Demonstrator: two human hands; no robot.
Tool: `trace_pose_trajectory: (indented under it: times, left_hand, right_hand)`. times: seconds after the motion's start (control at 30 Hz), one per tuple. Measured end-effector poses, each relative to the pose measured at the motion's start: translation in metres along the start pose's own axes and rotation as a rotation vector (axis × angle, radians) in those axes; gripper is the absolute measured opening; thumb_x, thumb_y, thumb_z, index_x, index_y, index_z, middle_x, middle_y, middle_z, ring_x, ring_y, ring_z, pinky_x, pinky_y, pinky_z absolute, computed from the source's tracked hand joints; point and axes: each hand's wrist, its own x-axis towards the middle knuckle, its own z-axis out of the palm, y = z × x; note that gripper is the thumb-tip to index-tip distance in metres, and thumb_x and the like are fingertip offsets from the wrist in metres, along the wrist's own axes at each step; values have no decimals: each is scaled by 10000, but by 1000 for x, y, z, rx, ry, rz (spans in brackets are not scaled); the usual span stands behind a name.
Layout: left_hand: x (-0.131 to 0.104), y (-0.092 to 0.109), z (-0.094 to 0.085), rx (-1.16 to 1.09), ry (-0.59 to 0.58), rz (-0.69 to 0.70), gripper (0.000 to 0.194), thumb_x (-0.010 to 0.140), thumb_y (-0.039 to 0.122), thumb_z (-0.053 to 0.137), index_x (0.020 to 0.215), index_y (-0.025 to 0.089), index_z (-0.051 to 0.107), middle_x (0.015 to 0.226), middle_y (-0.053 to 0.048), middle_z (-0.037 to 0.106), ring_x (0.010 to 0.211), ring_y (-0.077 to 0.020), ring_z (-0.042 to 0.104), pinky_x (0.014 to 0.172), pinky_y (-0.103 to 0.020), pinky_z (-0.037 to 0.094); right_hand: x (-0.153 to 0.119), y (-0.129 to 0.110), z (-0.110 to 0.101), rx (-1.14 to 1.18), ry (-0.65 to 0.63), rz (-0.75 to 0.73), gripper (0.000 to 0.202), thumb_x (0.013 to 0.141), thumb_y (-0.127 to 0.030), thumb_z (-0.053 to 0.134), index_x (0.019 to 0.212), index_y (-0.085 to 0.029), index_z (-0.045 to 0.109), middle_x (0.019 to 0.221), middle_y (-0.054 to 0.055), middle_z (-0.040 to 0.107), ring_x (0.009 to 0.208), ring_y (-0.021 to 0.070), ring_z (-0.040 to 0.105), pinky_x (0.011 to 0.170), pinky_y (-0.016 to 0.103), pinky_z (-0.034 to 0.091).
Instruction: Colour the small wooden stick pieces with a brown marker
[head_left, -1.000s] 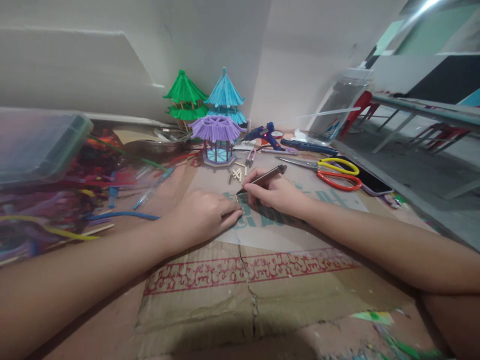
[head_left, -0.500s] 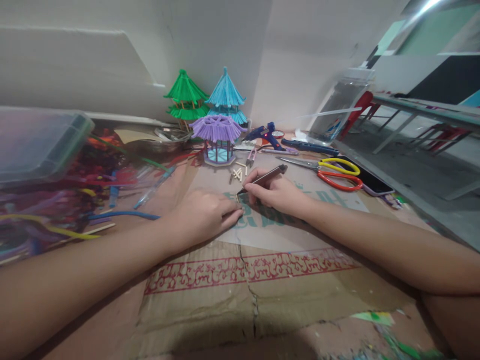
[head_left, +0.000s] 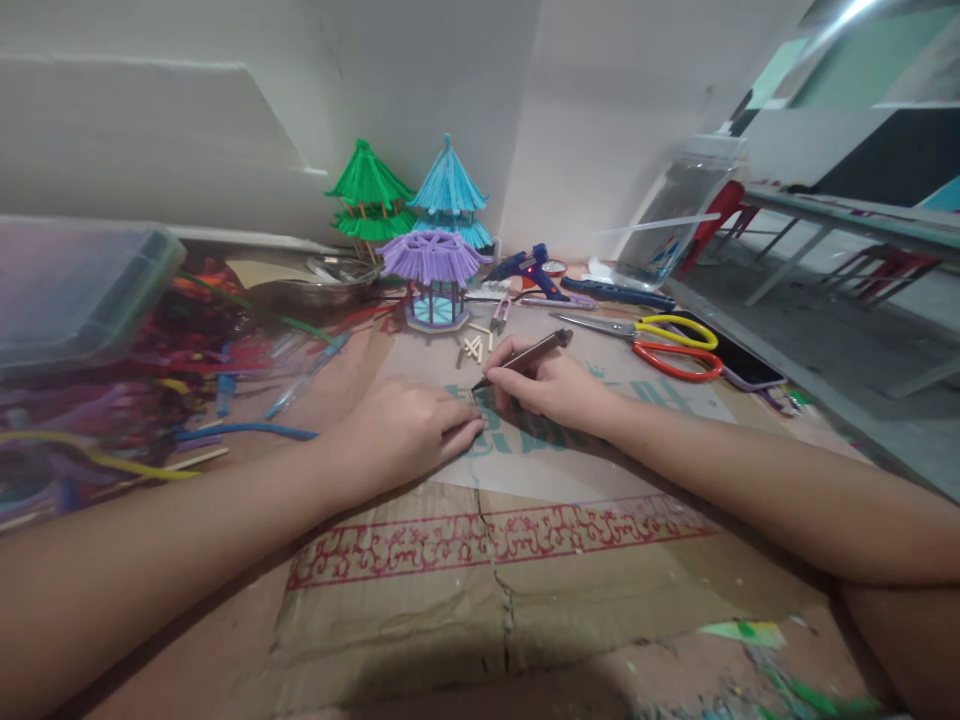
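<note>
My right hand is closed around a dark marker pen, its tip pointing down and left. The tip meets a small wooden stick at the fingertips of my left hand. My left hand is closed and pinches that stick against the printed sheet. Just beyond the pen lie several short cut sticks. Behind them stands a small pavilion model with a purple roof and a pale blue floor. A blue-roofed model and a green-roofed model stand farther back.
Scissors with yellow and red handles lie on the right, beside a phone. A blue glue gun and small snips are behind my right hand. At left, a plastic box sits over colourful pipe cleaners.
The pen tip has shifted very slightly at the small stick. Both hands otherwise keep their places, and the whole view has drifted a little.
</note>
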Motion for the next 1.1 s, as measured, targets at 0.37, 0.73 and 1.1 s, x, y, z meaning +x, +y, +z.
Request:
trace_pose_trajectory:
  times: [0.37, 0.73, 1.1]
  left_hand:
    - [0, 0, 0, 16, -19, -20, 325, 1001, 314, 523, 761, 194, 707, 678, -14, 731, 610, -192, 678, 590, -308, 426]
    - [8, 5, -10, -188, -126, -380, 376, 874, 450, 693, 1128, 177, 642, 885, -53, 683, 796, -237, 639, 689, -344, 476]
    - [10, -4, -2, -259, -140, -434, 331, 869, 463, 663, 1006, 162, 684, 985, -95, 634, 985, -298, 599, 833, -435, 483]
  right_hand:
    - [-1, -1, -1, 2, -15, 5, 110, 954, -298, 590, 928, -196, 558, 627, -35, 655, 467, 81, 489, 459, 225, 369]
    - [-1, 2, -1, -8, -9, -19, 130, 956, -326, 597, 950, -198, 578, 667, -22, 665, 533, 104, 550, 506, 240, 416]
    - [-1, 2, 0, -6, -18, -46, 114, 951, -307, 595, 939, -196, 572, 661, -21, 658, 567, 120, 580, 529, 254, 422]
